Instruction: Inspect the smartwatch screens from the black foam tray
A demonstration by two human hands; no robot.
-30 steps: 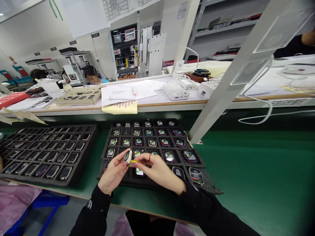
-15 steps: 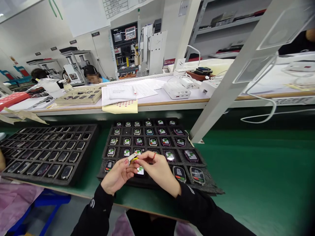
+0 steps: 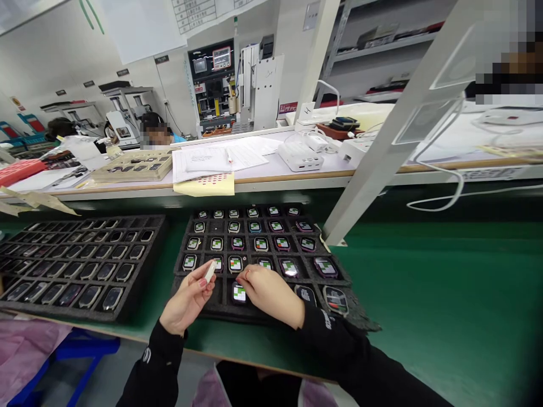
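My left hand (image 3: 186,298) pinches a small white smartwatch body (image 3: 209,272) above the front left part of a black foam tray (image 3: 203,308). That tray holds several watch bodies with lit screens. My right hand (image 3: 267,291) is curled over the tray's front row, with its fingertips pressed together beside a lit watch (image 3: 238,292). Whether those fingers hold anything I cannot make out. Both arms wear black sleeves.
A second black tray (image 3: 153,257) with several dark-screened watches lies to the left on the green mat (image 3: 424,305). A slanted white post (image 3: 382,147) rises right of the trays. Behind runs a white shelf with papers (image 3: 216,158), chargers and cables. Other people sit far left.
My hands have parted. The left hand moved left and down with the white watch. The right hand dropped onto the tray's front row, and the yellow bit between the hands no longer shows.
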